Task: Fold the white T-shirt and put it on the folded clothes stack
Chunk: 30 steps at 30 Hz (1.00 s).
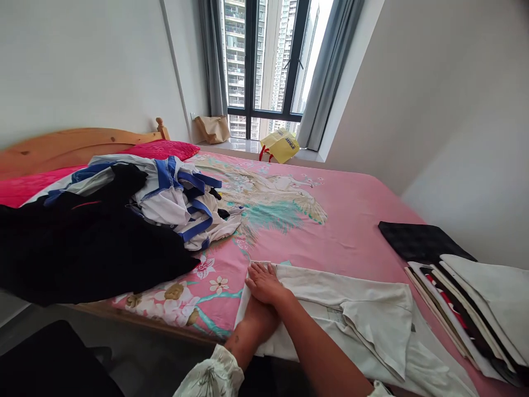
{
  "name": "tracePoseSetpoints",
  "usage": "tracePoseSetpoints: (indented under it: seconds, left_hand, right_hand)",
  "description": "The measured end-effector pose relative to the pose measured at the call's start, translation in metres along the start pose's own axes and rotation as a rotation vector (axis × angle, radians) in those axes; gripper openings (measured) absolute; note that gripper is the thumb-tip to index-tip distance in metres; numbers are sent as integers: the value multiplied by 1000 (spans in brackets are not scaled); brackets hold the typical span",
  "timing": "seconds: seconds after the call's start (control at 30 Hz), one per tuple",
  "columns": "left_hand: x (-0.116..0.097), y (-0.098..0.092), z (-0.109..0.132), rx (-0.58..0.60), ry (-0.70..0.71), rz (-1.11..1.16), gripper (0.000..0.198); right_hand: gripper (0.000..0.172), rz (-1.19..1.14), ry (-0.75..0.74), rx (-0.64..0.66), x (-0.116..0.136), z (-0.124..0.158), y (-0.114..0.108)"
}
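Garment: white soft-cloth shirt (363, 314), spread flat at near edge of pink floral bedsheet (347, 220). Judged light, limp, non-slippery; best taken at folded left edge. Right hand (264, 284) pressed flat on it, fingers spread, gripping nothing. Left hand (253, 325) tucked beneath; grip not discernible.

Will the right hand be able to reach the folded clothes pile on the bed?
Probably yes. The right hand lies flat on the white shirt, and the folded pile sits just beyond the shirt on that same side. Nothing stands between them.
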<state>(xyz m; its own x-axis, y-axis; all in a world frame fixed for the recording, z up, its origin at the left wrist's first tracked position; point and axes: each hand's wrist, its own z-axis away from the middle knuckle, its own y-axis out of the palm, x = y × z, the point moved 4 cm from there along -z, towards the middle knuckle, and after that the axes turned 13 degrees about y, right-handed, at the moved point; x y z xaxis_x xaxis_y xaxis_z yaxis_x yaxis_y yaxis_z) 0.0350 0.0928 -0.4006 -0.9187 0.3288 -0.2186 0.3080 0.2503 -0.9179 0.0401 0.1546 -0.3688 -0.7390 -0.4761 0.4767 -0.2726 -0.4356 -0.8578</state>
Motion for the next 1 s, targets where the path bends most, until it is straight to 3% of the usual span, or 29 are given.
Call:
tracePoseSetpoints:
  seconds: [0.1,0.23,0.3,0.37,0.43,0.5,0.6,0.7,0.87,1.0]
  left_hand:
    - [-25,-3,13,-3,21,-30,65]
    - [-55,-17,38,76,132,108,67]
    - [-61,-30,54,51,158,214,52]
    - [-50,-44,69,-86,50,278,33]
    - [-23,-58,84,-284,-184,265,26]
    - [10,-65,91,-381,-411,252,25]
    - [49,-63,83,-197,-638,447,31]
    - [62,-59,68,2,-701,653,28]
    - [59,-60,64,16,-718,780,33]
    - [55,-60,71,-15,-737,887,39]
  right_hand:
    - [64,150,30,108,-5,-20,15]
    - [67,134,47,83,-12,-33,14]
    - [67,111,65,66,-10,-32,8]
    - [66,86,99,43,-7,-22,4]
    - [63,40,111,-36,-2,-5,4]
    - [59,-26,108,-153,3,16,9]
    - [51,-125,118,-233,3,43,24]
    - [46,-233,107,-242,-2,55,27]
    - [37,-335,228,-425,-27,86,-11]
    - [32,-202,380,-165,-49,132,-9]
